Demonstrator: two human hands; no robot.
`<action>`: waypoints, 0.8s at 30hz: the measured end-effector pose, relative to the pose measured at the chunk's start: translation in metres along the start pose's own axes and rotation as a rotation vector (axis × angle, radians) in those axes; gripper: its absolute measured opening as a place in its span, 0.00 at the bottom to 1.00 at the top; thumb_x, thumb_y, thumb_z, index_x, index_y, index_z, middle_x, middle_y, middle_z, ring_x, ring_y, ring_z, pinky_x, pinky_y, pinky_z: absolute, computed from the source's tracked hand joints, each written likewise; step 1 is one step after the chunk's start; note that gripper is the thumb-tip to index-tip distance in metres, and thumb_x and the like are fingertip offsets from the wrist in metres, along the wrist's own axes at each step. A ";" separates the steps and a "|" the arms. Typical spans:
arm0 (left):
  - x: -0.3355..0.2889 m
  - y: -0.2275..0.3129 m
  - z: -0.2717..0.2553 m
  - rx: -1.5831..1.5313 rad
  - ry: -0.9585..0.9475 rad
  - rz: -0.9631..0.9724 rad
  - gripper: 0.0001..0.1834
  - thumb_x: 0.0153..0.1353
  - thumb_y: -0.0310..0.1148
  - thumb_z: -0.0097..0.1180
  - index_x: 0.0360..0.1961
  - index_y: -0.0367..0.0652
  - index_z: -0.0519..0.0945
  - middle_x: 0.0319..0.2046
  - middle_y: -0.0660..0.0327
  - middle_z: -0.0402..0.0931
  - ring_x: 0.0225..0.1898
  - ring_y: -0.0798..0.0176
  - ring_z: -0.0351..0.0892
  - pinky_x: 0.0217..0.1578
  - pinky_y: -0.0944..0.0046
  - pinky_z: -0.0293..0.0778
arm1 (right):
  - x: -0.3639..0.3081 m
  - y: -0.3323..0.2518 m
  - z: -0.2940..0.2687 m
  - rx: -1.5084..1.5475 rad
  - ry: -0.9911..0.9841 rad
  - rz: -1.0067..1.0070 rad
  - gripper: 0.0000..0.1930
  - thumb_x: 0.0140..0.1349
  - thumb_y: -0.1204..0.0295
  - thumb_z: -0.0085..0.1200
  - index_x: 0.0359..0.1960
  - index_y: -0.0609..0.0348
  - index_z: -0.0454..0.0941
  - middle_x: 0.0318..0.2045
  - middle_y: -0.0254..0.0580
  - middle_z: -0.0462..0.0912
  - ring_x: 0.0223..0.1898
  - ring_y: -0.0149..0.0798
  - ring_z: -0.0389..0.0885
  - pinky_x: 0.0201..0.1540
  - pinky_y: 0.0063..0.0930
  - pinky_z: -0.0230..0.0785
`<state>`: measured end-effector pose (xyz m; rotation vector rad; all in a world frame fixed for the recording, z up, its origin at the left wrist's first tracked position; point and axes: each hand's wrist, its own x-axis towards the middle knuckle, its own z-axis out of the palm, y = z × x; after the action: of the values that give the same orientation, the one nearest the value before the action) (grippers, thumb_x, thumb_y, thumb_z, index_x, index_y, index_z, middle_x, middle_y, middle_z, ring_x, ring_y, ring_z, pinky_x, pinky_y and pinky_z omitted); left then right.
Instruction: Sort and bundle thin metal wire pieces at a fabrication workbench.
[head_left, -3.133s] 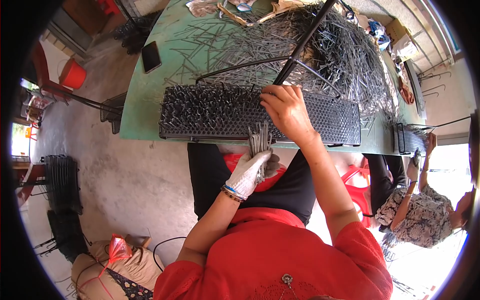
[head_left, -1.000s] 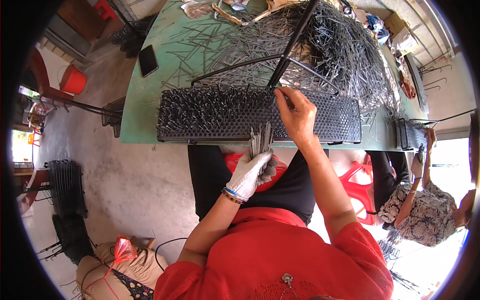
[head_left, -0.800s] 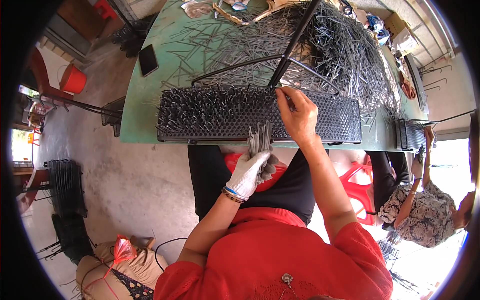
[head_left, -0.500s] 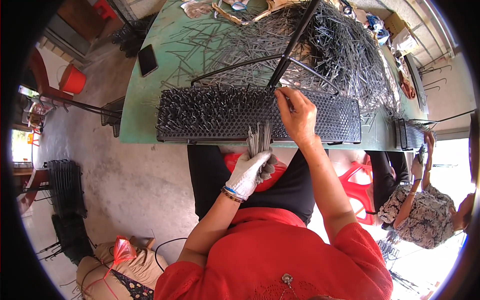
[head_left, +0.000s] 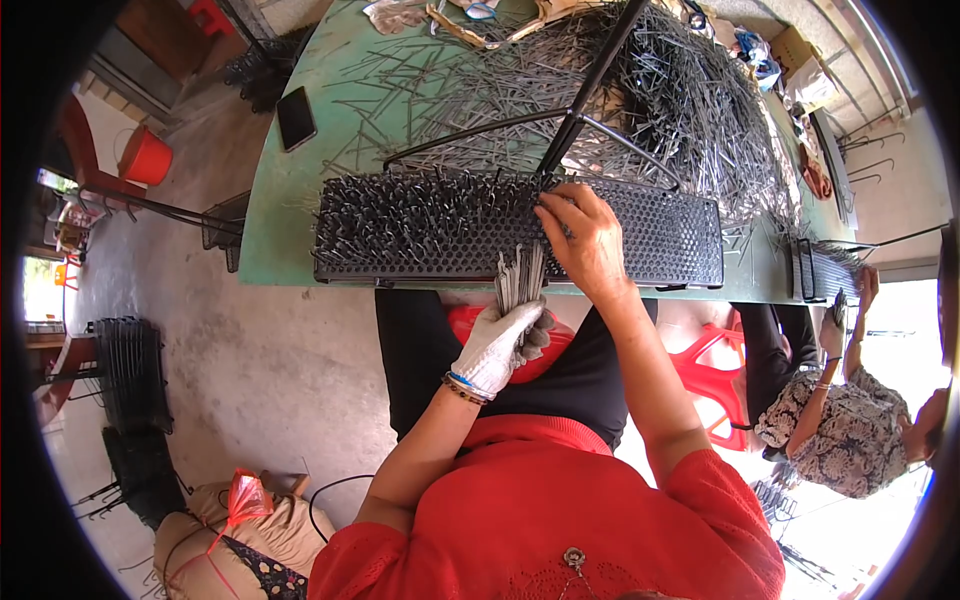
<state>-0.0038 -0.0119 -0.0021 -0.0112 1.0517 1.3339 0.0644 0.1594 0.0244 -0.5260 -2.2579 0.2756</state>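
My left hand (head_left: 496, 350), in a white glove, is closed round a bundle of thin grey metal rods (head_left: 519, 278) just off the table's near edge. The rods point up and away from me. My bare right hand (head_left: 590, 238) is over a long black perforated metal rack (head_left: 672, 238), its thumb and fingers bent together at the holes. Whatever is between those fingertips is too small to make out. Dark rods (head_left: 392, 218) stand packed in the holes of the rack's left part, while the right part shows bare holes. A black post (head_left: 592, 75) with slanted braces rises behind the rack.
Loose rods (head_left: 690, 125) lie heaped across the green table (head_left: 275, 215). A phone (head_left: 296, 120) lies at its left edge. Right of me, a co-worker's hands (head_left: 850, 315) are at a similar rack (head_left: 820, 268). A red bucket (head_left: 146, 157) stands on the floor at left.
My right hand has shifted a little left and toward me over the rack. My left hand with the rods has hardly moved. The co-worker's hand has moved slightly.
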 end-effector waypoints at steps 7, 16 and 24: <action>-0.003 0.002 0.000 -0.025 -0.008 0.016 0.09 0.65 0.35 0.55 0.39 0.41 0.78 0.26 0.65 0.80 0.22 0.72 0.79 0.18 0.75 0.70 | -0.003 -0.021 -0.026 0.328 -0.070 0.418 0.09 0.57 0.73 0.62 0.38 0.61 0.83 0.35 0.38 0.81 0.24 0.30 0.77 0.27 0.25 0.70; -0.007 0.004 -0.003 -0.024 -0.020 0.103 0.11 0.65 0.36 0.55 0.43 0.40 0.78 0.28 0.62 0.81 0.22 0.72 0.79 0.18 0.76 0.71 | -0.010 -0.022 -0.029 0.644 -0.343 0.866 0.10 0.61 0.70 0.60 0.33 0.67 0.83 0.28 0.40 0.83 0.24 0.23 0.75 0.25 0.22 0.68; -0.010 0.005 -0.003 -0.060 0.005 0.061 0.10 0.66 0.35 0.52 0.43 0.42 0.78 0.28 0.62 0.82 0.20 0.73 0.77 0.15 0.75 0.70 | 0.021 -0.038 -0.010 0.735 0.090 0.607 0.08 0.63 0.76 0.57 0.40 0.68 0.79 0.31 0.38 0.84 0.28 0.25 0.79 0.33 0.19 0.74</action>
<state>-0.0079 -0.0194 0.0049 -0.0274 1.0224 1.4213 0.0485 0.1353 0.0578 -0.7732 -1.6816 1.2901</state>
